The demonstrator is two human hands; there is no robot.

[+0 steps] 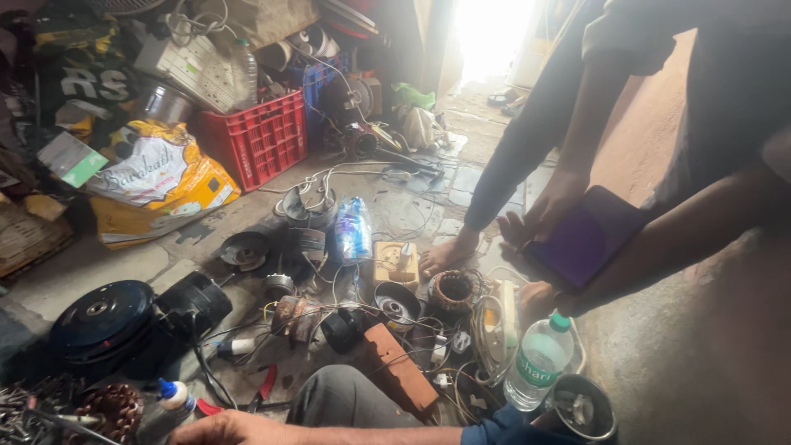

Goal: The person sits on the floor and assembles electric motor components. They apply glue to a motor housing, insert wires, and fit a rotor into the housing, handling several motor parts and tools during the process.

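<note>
Yellow-white sack [156, 185] far left on floor beside red crate [262, 136]. Clear bottle [540, 363], green cap, white-green label, bottom right. Left hand [227, 428] at bottom edge, flat, fingers loosely spread, nearest small white blue-capped bottle [169, 404]. Right hand unseen.

Bright daylight floods through an open doorway [492, 37] onto a dusty, cracked stone floor [99, 268].

A red crate [262, 138], a yellow sack [156, 183] and, seemingly, dark motor housings [103, 317] crowd the floor.
</note>
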